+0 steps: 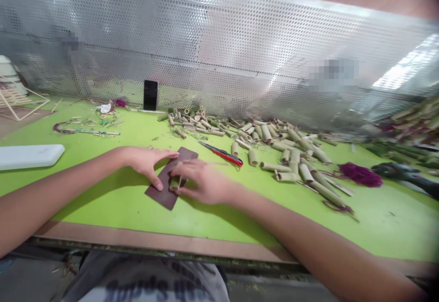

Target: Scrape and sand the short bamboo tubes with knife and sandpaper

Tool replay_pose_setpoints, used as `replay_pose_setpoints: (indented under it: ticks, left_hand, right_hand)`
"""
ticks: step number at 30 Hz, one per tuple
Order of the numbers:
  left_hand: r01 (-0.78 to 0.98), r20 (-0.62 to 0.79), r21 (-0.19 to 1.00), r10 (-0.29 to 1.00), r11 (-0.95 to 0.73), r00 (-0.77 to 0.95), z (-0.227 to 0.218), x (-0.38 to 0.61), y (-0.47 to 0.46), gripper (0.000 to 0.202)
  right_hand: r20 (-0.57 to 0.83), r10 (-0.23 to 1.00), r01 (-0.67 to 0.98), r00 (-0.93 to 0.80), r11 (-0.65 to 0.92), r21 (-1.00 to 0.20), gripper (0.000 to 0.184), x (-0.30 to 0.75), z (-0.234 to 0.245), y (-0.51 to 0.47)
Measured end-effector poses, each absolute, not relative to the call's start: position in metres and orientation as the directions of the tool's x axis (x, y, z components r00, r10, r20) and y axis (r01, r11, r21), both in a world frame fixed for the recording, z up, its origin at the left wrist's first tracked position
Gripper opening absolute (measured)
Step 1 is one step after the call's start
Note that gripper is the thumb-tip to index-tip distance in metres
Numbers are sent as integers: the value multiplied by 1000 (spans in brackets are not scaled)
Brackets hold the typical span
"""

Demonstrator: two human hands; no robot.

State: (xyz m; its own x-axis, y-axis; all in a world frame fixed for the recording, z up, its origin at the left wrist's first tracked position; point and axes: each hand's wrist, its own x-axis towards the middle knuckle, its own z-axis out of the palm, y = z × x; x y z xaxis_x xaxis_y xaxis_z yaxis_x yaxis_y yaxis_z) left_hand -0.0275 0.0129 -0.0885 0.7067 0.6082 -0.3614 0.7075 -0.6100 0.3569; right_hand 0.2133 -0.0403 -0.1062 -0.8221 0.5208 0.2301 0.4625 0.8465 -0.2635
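A dark brown sheet of sandpaper [161, 192] lies on the green table top [113, 201] in front of me. My left hand [146, 160] rests on the sheet's left edge, fingers spread and pressing it flat. My right hand [202, 181] is closed round a short piece of bamboo tube [175, 182], whose end stands on the sheet.
Several cut bamboo tubes [291, 156] lie scattered at the middle and right. Red-handled cutters [224, 154] lie just beyond my hands. A black phone [150, 95] leans on the perforated metal screen [219, 55]. A white tray [29, 155] is at left, purple string [360, 174] at right.
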Motion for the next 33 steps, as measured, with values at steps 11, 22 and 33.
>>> replay_pose_setpoints:
  ticks: [11, 22, 33]
  left_hand:
    - [728, -381, 346, 620, -592, 686, -86, -28, 13, 132]
    - [712, -389, 331, 598, -619, 701, -81, -30, 6, 133]
    - [684, -369, 310, 579, -661, 727, -85, -34, 7, 114]
  right_hand:
    - [236, 720, 684, -653, 694, -225, 31, 219, -102, -24]
    - [213, 649, 610, -730, 760, -222, 31, 224, -100, -29]
    - [228, 632, 604, -741, 775, -185, 29, 217, -96, -50]
